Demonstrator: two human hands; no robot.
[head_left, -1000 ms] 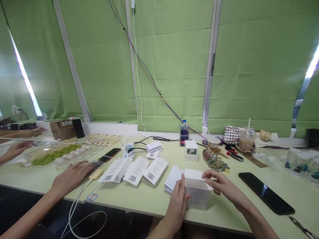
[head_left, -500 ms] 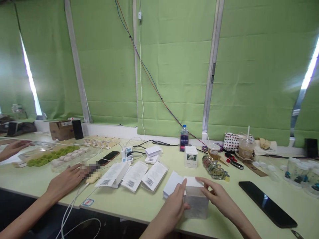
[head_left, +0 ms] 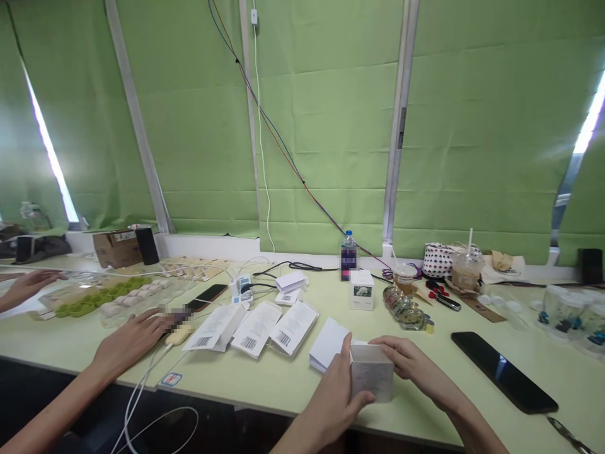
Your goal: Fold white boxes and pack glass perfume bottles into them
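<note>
A small pale cardboard box (head_left: 372,377) is between my two hands at the front of the table, one grey-white side facing me. My left hand (head_left: 336,392) grips its left side, the thumb across the lower front and a finger up along the left edge. My right hand (head_left: 410,367) closes on the upper right corner, with its fingers along the top edge. What lies inside the box cannot be seen. Just behind my left hand is a stack of folded white paper or card (head_left: 327,343). Beyond it stands a white box with a flower picture (head_left: 362,291).
White packets with barcodes (head_left: 255,329) lie left of centre. A co-worker's hand (head_left: 127,340) rests beside a phone and cables. To the right are a large black phone (head_left: 503,372), glass jars (head_left: 404,309), drink cups (head_left: 467,272) and clear containers (head_left: 567,318). A bottle (head_left: 348,257) stands behind.
The box has tipped, so its white top no longer shows. My left thumb has moved onto its front face. My right fingers have closed in on the upper right corner.
</note>
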